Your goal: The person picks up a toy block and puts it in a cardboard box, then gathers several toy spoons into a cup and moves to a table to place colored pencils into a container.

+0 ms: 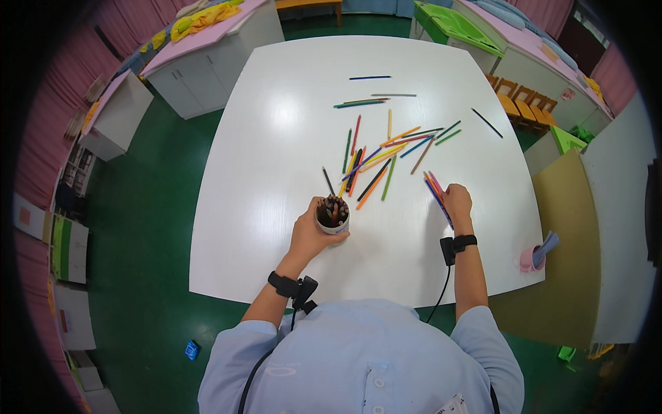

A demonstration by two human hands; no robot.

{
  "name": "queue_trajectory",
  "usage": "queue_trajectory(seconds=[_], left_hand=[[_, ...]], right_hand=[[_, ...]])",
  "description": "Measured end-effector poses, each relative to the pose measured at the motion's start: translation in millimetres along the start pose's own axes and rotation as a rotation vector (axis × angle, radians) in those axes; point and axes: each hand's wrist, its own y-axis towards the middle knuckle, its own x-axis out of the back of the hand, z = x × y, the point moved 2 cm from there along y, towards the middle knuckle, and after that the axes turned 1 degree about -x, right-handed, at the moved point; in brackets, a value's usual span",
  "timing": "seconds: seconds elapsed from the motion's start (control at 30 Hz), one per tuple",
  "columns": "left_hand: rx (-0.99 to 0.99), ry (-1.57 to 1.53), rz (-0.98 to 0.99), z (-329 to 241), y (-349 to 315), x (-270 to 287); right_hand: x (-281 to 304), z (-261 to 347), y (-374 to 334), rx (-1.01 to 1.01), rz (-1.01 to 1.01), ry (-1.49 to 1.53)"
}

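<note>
My left hand (312,231) is wrapped round a white cup (333,228) on the table. Inside the cup stand several dark-looking pencils (332,208). To the right, my right hand (457,202) is closed on a small bunch of colored pencils (437,195), with blue, orange and pink ones showing; its fingertips are partly hidden. Between and beyond my hands, many loose colored pencils (376,160) lie scattered and crossing one another. A dark pencil (328,181) lies just beyond the cup.
The white table (262,172) fills the middle. A pink cup (531,259) holding blue-grey items stands at its right edge, near a tan panel (569,241). Single pencils (487,123) lie farther off. Small wooden chairs (527,107) stand beyond the table at right.
</note>
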Motion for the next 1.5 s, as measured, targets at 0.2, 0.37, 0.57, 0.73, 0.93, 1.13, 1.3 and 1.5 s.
queue_trajectory(seconds=[0.2, 0.37, 0.57, 0.73, 0.93, 1.13, 1.3, 1.5], left_hand=[[0.069, -0.02, 0.042, -8, -1, 2], [0.072, -0.011, 0.041, -5, 0, 1], [0.036, -0.008, 0.031, -5, -1, 1], [0.017, 0.003, 0.019, 0, 0, -1], [-0.001, 0.015, 0.005, 1, -3, 1], [0.019, 0.007, 0.015, -4, -1, -1], [-0.009, 0.151, 0.025, -16, 4, -4], [-0.081, 0.258, 0.059, -35, 14, -12]], right_hand=[[10, -5, -15, 0.005, 0.1, 0.029], [9, 14, -21, 0.218, 0.022, 0.078], [4, 36, -10, 0.095, 0.202, -0.069], [-11, 38, -4, 0.106, 0.22, -0.131], [-12, 34, -15, 0.197, 0.239, -0.167], [-12, 5, -9, 0.27, 0.104, -0.071], [77, 65, -36, 0.15, 0.204, 1.027], [117, 119, -88, 0.317, 0.221, 1.605]])
